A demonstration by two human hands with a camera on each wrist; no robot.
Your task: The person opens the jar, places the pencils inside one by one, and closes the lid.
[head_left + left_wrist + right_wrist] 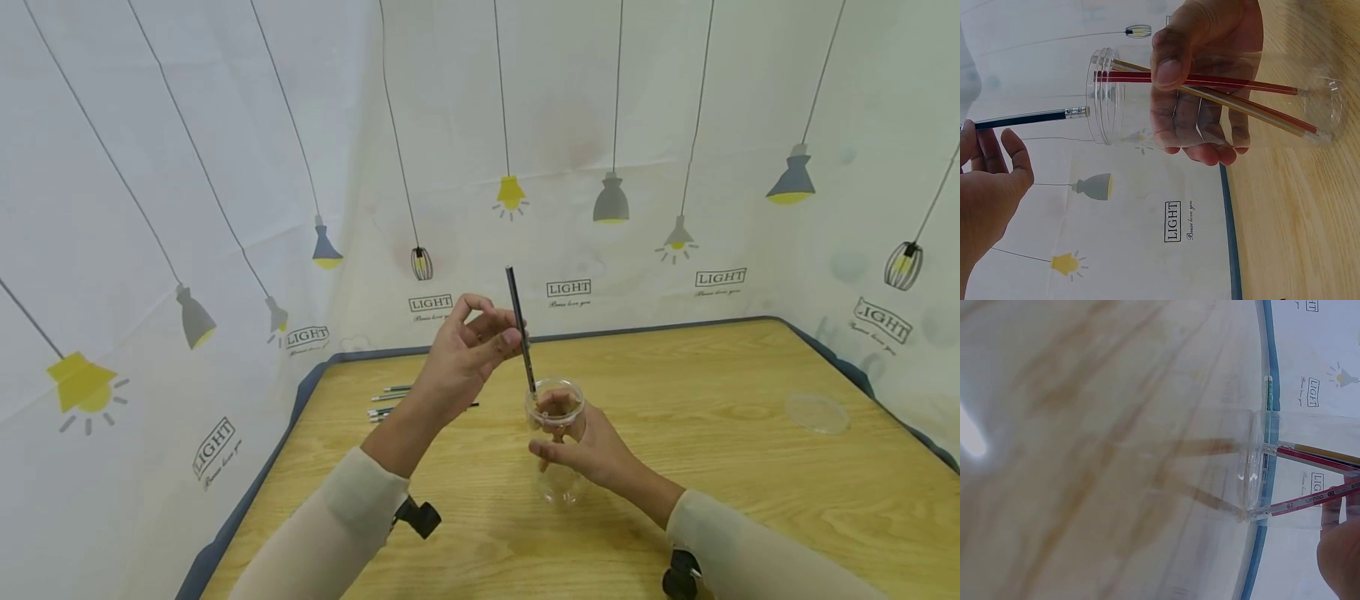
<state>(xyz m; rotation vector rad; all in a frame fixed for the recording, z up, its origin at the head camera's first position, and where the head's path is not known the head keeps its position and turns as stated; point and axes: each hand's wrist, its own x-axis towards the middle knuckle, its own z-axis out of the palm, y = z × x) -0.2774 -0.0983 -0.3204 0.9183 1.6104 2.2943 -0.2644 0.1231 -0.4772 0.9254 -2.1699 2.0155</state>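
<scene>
My left hand (468,358) pinches a dark pencil (519,325) between thumb and fingertips, tilted slightly from upright. Its eraser end points down at the mouth of a clear plastic jar (561,483). In the left wrist view that metal-banded end is right by the jar's rim; whether it has crossed the rim I cannot tell. My right hand (600,446) grips the jar around its upper part, the jar upright on the table. Inside, red pencils (1241,83) and a yellow pencil (1254,114) lean crosswise, eraser ends at the bottom, partly covered by my fingers.
Several dark and green-toned pencils (386,398) lie on the wooden table (675,383), partly behind my left forearm. A clear round lid (817,413) lies flat to the right. Cloth walls (465,125) printed with lamps enclose the table's back and sides.
</scene>
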